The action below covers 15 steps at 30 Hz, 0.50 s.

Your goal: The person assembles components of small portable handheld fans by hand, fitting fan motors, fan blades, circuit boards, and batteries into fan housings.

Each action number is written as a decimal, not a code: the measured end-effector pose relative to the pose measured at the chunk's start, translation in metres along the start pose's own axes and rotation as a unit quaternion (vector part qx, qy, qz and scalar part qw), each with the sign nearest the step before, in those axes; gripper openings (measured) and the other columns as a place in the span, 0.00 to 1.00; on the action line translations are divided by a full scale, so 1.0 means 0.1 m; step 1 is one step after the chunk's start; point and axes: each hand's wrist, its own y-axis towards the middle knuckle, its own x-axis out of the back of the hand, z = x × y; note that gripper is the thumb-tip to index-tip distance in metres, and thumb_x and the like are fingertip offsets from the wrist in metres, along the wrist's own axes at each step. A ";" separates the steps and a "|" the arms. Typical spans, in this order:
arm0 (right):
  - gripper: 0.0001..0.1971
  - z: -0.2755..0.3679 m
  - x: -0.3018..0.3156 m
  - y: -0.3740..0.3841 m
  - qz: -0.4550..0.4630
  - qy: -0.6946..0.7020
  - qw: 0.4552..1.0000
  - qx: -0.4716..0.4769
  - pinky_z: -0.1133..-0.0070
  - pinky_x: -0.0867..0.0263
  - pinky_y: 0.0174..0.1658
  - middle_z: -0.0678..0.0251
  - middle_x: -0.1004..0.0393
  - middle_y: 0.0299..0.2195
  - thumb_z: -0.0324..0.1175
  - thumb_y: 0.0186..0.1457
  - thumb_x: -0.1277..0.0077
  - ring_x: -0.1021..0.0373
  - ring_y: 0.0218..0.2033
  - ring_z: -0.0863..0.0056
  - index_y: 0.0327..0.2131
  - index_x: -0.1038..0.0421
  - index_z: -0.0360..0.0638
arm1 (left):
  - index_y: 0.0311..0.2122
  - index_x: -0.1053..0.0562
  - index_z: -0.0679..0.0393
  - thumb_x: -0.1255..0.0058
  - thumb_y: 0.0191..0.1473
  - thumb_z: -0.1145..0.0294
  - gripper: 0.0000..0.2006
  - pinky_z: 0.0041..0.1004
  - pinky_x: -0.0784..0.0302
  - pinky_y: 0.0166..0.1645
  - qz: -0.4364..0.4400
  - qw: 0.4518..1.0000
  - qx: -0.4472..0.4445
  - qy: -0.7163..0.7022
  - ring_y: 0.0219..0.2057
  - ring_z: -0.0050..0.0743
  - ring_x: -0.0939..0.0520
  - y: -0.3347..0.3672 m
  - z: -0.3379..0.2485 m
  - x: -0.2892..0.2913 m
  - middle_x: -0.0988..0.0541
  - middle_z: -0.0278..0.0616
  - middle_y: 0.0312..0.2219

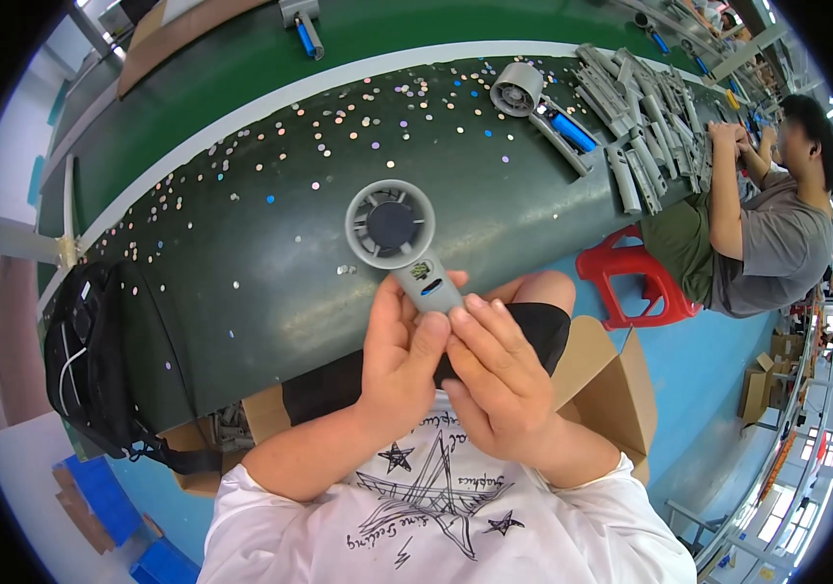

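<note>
A grey handheld fan [419, 274] with a round, spoked head and dark hub is held between my two hands, its head pointing away from me over the near part of the dark table. My left hand [400, 355] wraps the handle from the left, thumb along its side. From the right, my right hand [496, 365] presses its fingers against the lower end of the handle. A small dark oval opening with some blue in it shows on the handle's front. The bottom of the handle is hidden by my fingers.
Small round discs [320, 149] lie scattered over the table [280, 263]. An opened fan with a blue cell [570, 131] lies beside a pile of grey handle shells [645, 127]. A black backpack [95, 360] is at left, an open carton [611, 389] at right. A person [777, 214] works beyond a red stool [631, 277].
</note>
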 end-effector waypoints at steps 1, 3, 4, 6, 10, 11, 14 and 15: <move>0.20 -0.03 0.00 -0.01 -0.003 -0.001 1.000 0.000 0.61 0.40 0.59 0.45 0.31 0.51 0.23 0.46 0.46 0.35 0.55 0.48 0.45 0.29 0.26 | 0.63 0.52 0.63 0.64 0.66 0.69 0.24 0.34 0.35 0.60 0.003 1.000 0.000 0.001 0.59 0.35 0.33 0.01 -0.02 0.00 0.37 0.51 0.58; 0.22 -0.13 -0.02 -0.07 -0.053 0.128 0.990 -0.035 0.61 0.40 0.58 0.46 0.32 0.52 0.26 0.46 0.44 0.35 0.54 0.48 0.47 0.31 0.27 | 0.63 0.50 0.59 0.60 0.64 0.64 0.26 0.38 0.37 0.61 -0.013 0.997 0.034 -0.062 0.59 0.42 0.33 0.04 -0.06 0.00 0.34 0.51 0.55; 0.23 -0.15 0.00 -0.10 -0.081 0.084 0.991 -0.059 0.69 0.36 0.52 0.50 0.29 0.48 0.26 0.50 0.45 0.30 0.48 0.59 0.51 0.34 0.29 | 0.63 0.50 0.59 0.59 0.64 0.63 0.26 0.41 0.38 0.62 -0.002 0.998 0.004 -0.058 0.59 0.46 0.33 0.04 -0.01 0.02 0.33 0.52 0.55; 0.24 -0.10 0.00 -0.07 -0.047 0.243 0.949 -0.194 0.74 0.35 0.48 0.53 0.29 0.46 0.28 0.52 0.45 0.30 0.44 0.67 0.53 0.35 0.31 | 0.63 0.50 0.59 0.60 0.64 0.63 0.26 0.40 0.39 0.63 0.016 0.999 -0.006 -0.031 0.59 0.43 0.33 0.04 0.00 0.05 0.34 0.53 0.56; 0.23 -0.14 -0.06 -0.13 -0.002 0.439 0.836 -0.330 0.84 0.35 0.34 0.63 0.29 0.38 0.32 0.57 0.46 0.33 0.31 0.83 0.53 0.38 0.34 | 0.64 0.54 0.59 0.54 0.61 0.68 0.31 0.39 0.32 0.58 0.005 1.000 -0.009 0.009 0.57 0.42 0.30 0.07 -0.10 0.03 0.36 0.55 0.58; 0.22 -0.17 -0.07 -0.14 0.009 0.385 0.874 -0.295 0.84 0.35 0.32 0.63 0.29 0.37 0.32 0.57 0.45 0.33 0.29 0.83 0.52 0.37 0.34 | 0.65 0.56 0.57 0.51 0.60 0.70 0.34 0.39 0.29 0.56 -0.034 0.998 -0.009 0.049 0.56 0.43 0.29 0.08 -0.16 0.06 0.36 0.55 0.58; 0.22 -0.16 0.15 -0.11 0.034 0.303 0.920 -0.245 0.81 0.34 0.36 0.60 0.27 0.38 0.29 0.53 0.43 0.30 0.34 0.75 0.50 0.35 0.31 | 0.67 0.66 0.46 0.34 0.46 0.69 0.55 0.40 0.22 0.49 -0.074 0.986 -0.124 0.088 0.48 0.48 0.24 0.18 -0.32 0.13 0.46 0.55 0.62; 0.22 -0.14 0.18 -0.11 0.057 0.252 0.943 -0.207 0.78 0.33 0.44 0.56 0.26 0.40 0.26 0.51 0.43 0.28 0.40 0.69 0.50 0.35 0.30 | 0.67 0.66 0.46 0.30 0.42 0.68 0.59 0.41 0.21 0.48 -0.067 0.978 -0.155 0.121 0.47 0.48 0.24 0.19 -0.36 0.14 0.47 0.55 0.62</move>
